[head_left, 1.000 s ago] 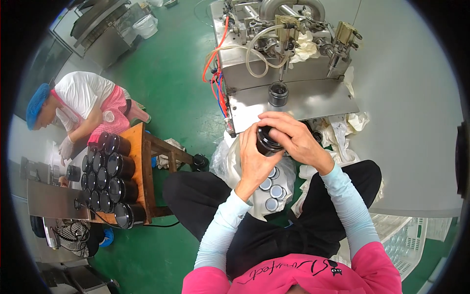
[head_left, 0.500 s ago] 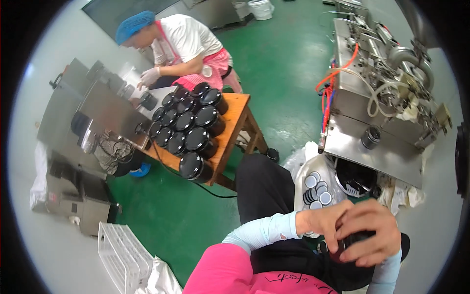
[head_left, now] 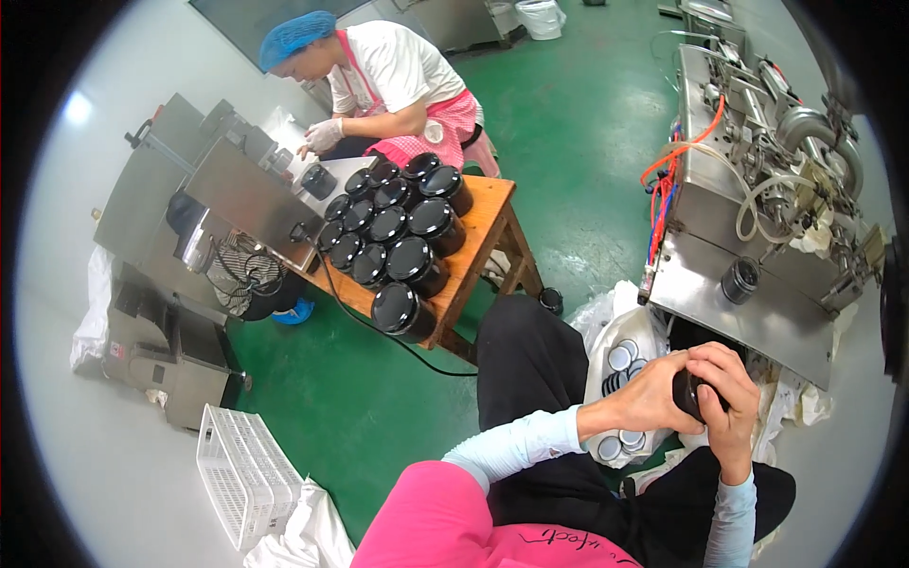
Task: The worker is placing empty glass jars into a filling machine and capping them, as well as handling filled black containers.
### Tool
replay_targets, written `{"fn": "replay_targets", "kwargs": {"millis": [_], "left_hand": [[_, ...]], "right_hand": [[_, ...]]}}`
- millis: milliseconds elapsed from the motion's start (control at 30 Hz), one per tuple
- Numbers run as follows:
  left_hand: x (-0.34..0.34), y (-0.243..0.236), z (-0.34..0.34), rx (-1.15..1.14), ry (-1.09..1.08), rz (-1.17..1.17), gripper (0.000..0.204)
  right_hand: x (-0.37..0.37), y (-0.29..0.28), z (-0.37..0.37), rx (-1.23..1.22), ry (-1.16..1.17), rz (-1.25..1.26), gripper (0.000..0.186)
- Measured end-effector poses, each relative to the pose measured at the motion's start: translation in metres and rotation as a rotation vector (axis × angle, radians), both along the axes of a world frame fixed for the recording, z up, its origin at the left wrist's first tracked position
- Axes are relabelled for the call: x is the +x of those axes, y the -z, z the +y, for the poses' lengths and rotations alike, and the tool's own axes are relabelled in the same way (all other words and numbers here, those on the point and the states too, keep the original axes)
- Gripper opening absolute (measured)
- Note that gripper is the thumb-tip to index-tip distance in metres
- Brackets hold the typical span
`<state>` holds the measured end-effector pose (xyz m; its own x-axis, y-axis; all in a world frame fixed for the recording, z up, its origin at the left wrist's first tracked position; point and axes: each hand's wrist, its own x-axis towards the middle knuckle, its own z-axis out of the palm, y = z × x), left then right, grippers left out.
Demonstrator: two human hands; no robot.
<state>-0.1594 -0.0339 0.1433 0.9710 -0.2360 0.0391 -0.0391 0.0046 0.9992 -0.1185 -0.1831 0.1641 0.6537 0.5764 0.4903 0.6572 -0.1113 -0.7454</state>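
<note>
Between my two hands, above my lap, is a dark jar (head_left: 688, 395) with much of its surface hidden by fingers. My left hand (head_left: 651, 394) is wrapped round its left side. From the right, my right hand (head_left: 727, 398) closes over its top and side. Just left of my hands, a clear plastic bag (head_left: 599, 398) holds several round lids (head_left: 620, 359), some face up and some stacked on edge. Beyond my hands, a single dark jar (head_left: 739, 281) stands on the steel machine's ledge.
Several black-lidded jars (head_left: 411, 258) crowd a wooden table (head_left: 486, 222) at left. Behind it sits a co-worker (head_left: 398, 76) in a blue cap. A steel machine (head_left: 701, 237) with hoses is at right. A white crate (head_left: 244, 473) and a small jar (head_left: 551, 300) rest on the green floor.
Both hands have moved up and away from my body with the jar, and the right hand's grip has shifted. The whole view has swung slightly left.
</note>
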Motion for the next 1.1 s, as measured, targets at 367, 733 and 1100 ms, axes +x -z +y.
{"fn": "replay_targets", "kwargs": {"millis": [367,733,1100], "left_hand": [[0.031,-0.046,0.079,0.044,-0.459,-0.43,0.089],[0.02,0.081,0.163,0.562,-0.926,-0.091,0.069],[-0.04,0.238,0.181,0.745,-0.936,0.439,0.075]], "right_hand": [[0.009,0.06,-0.057,0.246,0.207,0.457,0.049],[0.011,0.159,-0.071,0.042,0.24,0.922,0.028],[0.006,0.189,-0.074,-0.193,0.266,1.127,0.025]]}}
